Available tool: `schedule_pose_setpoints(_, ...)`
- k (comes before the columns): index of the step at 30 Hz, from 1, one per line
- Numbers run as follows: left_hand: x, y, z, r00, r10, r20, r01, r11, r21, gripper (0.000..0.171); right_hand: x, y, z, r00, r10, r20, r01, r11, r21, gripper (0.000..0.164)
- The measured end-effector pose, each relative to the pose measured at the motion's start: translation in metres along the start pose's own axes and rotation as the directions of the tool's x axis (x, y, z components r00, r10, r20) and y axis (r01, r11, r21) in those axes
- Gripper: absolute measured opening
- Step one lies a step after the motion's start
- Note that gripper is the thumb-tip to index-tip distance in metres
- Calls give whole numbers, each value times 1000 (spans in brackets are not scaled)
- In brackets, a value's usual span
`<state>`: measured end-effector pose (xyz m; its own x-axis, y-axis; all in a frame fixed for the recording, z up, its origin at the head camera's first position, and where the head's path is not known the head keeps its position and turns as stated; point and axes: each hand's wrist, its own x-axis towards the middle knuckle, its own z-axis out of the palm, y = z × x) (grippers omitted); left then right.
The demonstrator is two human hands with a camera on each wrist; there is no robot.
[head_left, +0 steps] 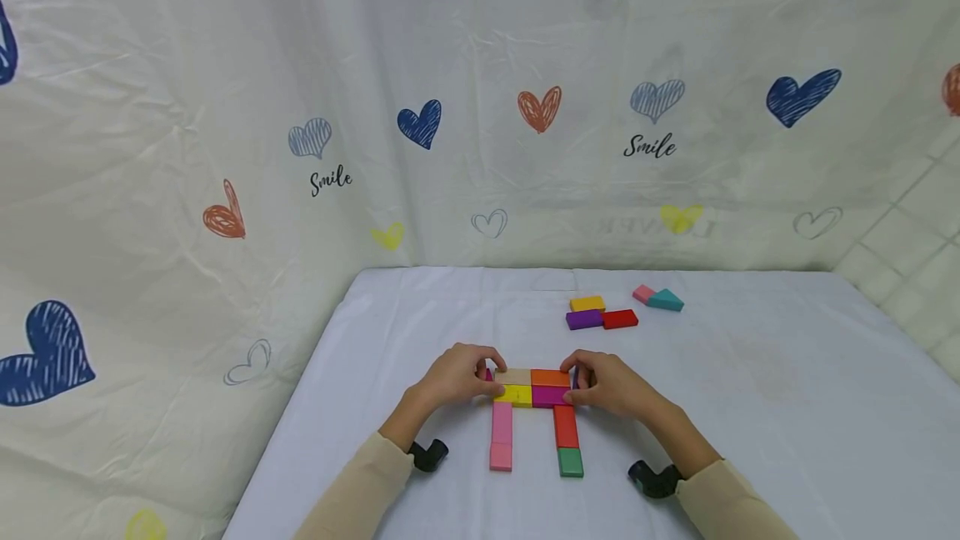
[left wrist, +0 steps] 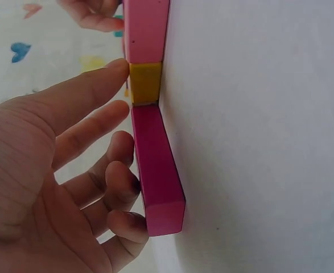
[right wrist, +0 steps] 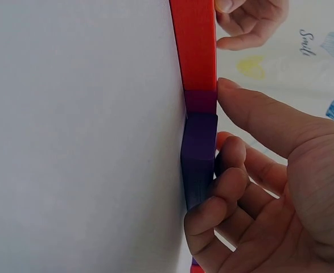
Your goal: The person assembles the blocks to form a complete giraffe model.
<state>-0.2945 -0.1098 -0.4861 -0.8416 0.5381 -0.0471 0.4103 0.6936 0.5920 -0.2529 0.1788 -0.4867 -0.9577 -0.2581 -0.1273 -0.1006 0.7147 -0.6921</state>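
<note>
Flat coloured wooden blocks lie together on the white cloth in the head view. My left hand (head_left: pixel 463 375) pinches the left end of the group, thumb at the yellow block (head_left: pixel 517 395) and index finger at the beige block (head_left: pixel 513 377). Opposite it, my right hand (head_left: pixel 611 384) pinches the right end, with its thumb by the purple-magenta block (head_left: pixel 550 396) and its index finger at the orange block (head_left: pixel 551 377). Other left fingers curl beside a magenta block (left wrist: pixel 158 165). A dark purple block (right wrist: pixel 201 136) sits beside the right fingers, which partly hide it.
Two pink blocks (head_left: pixel 501 436) run toward me below the yellow one. A red block (head_left: pixel 566 427) and a green block (head_left: pixel 571 462) form a second leg. Farther back lie yellow, purple and red blocks (head_left: pixel 620 319), plus pink and teal pieces (head_left: pixel 666 300). A heart-printed curtain hangs behind.
</note>
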Motion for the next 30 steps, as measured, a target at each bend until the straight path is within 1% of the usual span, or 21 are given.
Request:
schedule_pose_setpoints(6, -1, -1, 0, 1000, -13, 2, 13, 1000, -5, 29, 2, 0, 1, 1000, -3, 7, 3, 1000, -3, 44)
schedule_pose_setpoints(10, -2, -2, 0, 1000, -17, 3, 17, 1000, -9, 29, 2, 2, -2, 999, -35, 21, 35, 999, 1, 46)
schedule_pose_setpoints(13, -2, -3, 1, 1000, -17, 2, 18, 1000, -14, 29, 1, 3, -8, 998, -66, 6, 66, 998, 12, 45)
schedule_pose_setpoints(16, -1, -3, 1, 1000, -18, 0, 18, 1000, -14, 30, 1, 6, -17, 996, -90, -30, 90, 996, 24, 41)
schedule_pose_setpoints(20, -1, -3, 1, 1000, -23, -3, 23, 1000, -11, 30, 2, 14, -32, 992, -57, -109, 61, 998, 27, 39)
schedule_pose_setpoints(25, 0, -3, 1, 1000, -22, -5, 22, 1000, -4, 30, 12, 32, -54, 978, 16, -210, -18, 1000, -9, 38)
schedule_pose_setpoints(27, 1, -3, 2, 1000, -18, -5, 18, 1000, -4, 30, 18, 40, -62, 973, 40, -227, -47, 999, -27, 39)
schedule_pose_setpoints(30, 1, -3, 3, 1000, -19, -4, 19, 1000, -4, 30, 28, 52, -74, 972, 78, -221, -92, 994, -54, 43)
